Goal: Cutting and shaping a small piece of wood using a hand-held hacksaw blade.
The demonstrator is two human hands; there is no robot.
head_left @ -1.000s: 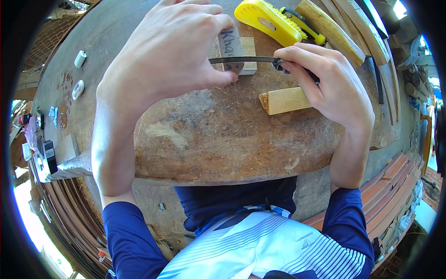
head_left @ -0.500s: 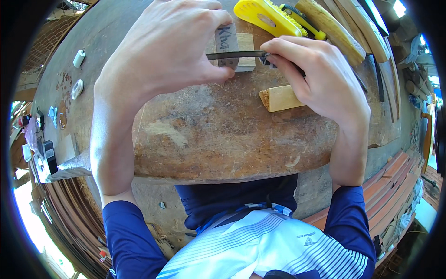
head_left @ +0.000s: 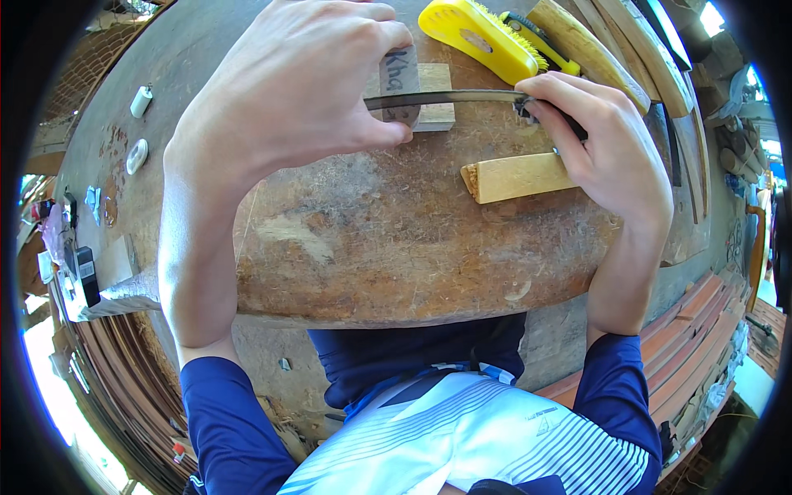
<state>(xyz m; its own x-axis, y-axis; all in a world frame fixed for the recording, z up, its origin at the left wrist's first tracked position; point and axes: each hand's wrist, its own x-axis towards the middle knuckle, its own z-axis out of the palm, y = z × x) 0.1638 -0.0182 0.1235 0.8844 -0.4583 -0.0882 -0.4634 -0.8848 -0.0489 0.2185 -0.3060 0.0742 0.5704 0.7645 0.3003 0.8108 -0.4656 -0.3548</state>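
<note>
My left hand (head_left: 289,99) is closed on an upright-looking grey block (head_left: 400,66) with dark marks, over a pale wooden block (head_left: 437,115) on the workbench (head_left: 396,264). A thin dark metal strip (head_left: 466,96) crosses the grey block's face, its left end hidden by that hand. The fingers of my right hand (head_left: 602,157) pinch the strip's right end, at a small dark piece whose shape I cannot make out. A light wooden bar (head_left: 516,177) lies below that hand, partly behind it.
At the back right are a yellow brush (head_left: 474,37), a yellow-handled tool (head_left: 544,45) and several timber pieces (head_left: 594,54). On the left lie a white cylinder (head_left: 141,101), a round white object (head_left: 137,157) and small items (head_left: 87,272). Stacked boards (head_left: 676,346) sit beside the bench.
My right hand, pinching the strip's end, moved left, then back to the right, slightly past where it was a second ago. My left hand has shifted slightly left.
</note>
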